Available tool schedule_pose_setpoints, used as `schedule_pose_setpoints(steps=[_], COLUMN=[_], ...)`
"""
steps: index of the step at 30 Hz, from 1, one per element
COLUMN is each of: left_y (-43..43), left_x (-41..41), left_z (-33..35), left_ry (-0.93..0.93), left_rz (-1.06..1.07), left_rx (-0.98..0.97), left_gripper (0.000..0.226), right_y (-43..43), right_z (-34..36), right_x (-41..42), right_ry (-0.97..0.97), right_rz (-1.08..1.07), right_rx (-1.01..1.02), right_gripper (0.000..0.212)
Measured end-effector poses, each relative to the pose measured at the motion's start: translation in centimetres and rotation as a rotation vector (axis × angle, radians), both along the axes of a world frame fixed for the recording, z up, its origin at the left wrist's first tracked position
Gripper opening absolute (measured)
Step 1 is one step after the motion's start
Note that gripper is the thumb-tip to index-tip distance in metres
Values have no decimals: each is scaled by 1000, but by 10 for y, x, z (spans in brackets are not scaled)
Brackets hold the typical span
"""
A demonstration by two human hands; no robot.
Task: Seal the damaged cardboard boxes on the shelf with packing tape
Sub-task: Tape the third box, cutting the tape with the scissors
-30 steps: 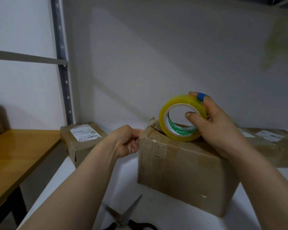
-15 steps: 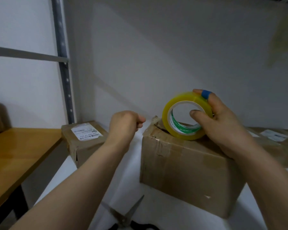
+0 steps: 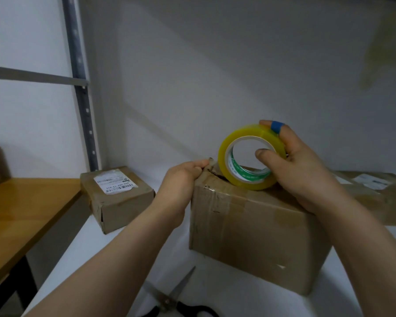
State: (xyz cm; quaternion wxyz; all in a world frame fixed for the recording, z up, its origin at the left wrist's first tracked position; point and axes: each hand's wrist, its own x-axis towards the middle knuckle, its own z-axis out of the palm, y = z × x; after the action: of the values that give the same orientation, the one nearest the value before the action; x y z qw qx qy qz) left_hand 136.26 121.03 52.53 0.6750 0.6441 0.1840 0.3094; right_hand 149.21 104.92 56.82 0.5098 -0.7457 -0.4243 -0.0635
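Cardboard box point(image 3: 249, 229), right hand point(image 3: 306, 175) gripping tape roll point(image 3: 249, 185)

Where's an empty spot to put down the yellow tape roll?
The white shelf is bare between the small labelled cardboard box and the big brown cardboard box, and in front of that box beside the black-handled scissors. The wooden table also shows bare room. The big box's top is crowded: left hand, right hand and yellow tape roll.
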Motion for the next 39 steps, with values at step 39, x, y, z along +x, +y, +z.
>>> schedule_pose_setpoints(steps=[39], left_y=[37], left_x=[25], left_z=[-18], left_ry=[-70], left_rz=[-222], left_rx=[213], left_gripper=[29], right_y=[-18], right_z=[4], right_x=[17], right_ry=[67], right_rz=[131], right_rx=[-189], right_gripper=[53])
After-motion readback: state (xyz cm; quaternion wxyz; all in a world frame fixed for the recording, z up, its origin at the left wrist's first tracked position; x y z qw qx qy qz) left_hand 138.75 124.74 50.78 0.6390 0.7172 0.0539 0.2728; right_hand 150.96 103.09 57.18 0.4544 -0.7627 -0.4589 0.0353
